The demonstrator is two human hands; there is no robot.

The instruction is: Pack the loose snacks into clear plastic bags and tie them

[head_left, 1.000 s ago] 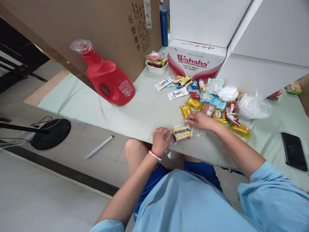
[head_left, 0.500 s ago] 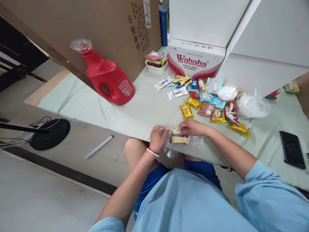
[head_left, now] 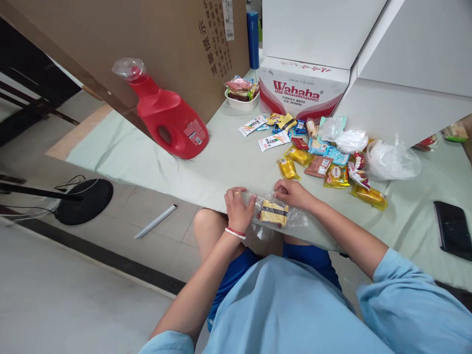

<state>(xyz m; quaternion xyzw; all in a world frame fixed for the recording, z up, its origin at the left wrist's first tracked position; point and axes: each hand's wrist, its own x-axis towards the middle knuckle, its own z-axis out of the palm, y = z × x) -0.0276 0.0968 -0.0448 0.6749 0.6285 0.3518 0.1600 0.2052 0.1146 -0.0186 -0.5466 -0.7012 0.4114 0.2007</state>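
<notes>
A clear plastic bag point(head_left: 298, 218) lies at the table's front edge with a yellow, dark-striped snack packet point(head_left: 274, 212) inside. A bit of dark red shows under the packet. My left hand point(head_left: 238, 209) is at the bag's left end, thumb spread away from the fingers and close to the plastic. Curled fingers of my right hand point(head_left: 292, 193) pinch at the bag's upper edge, above the packet; the fingertips are partly hidden. Beyond my right hand are yellow-wrapped snacks point(head_left: 288, 168), a brown packet point(head_left: 317, 166) and white packets point(head_left: 274, 141).
A red jug point(head_left: 173, 123) stands at the left before a large cardboard box point(head_left: 177, 44). Behind the snacks are a Wahaha carton point(head_left: 300, 91) and a white bowl of packets point(head_left: 241, 104). Crumpled plastic bags point(head_left: 393, 160) and a phone point(head_left: 453, 228) lie to the right.
My right hand has lifted off the snack packet to the bag's upper edge, uncovering the packet. My left thumb has moved away from its fingers. The view has shifted slightly.
</notes>
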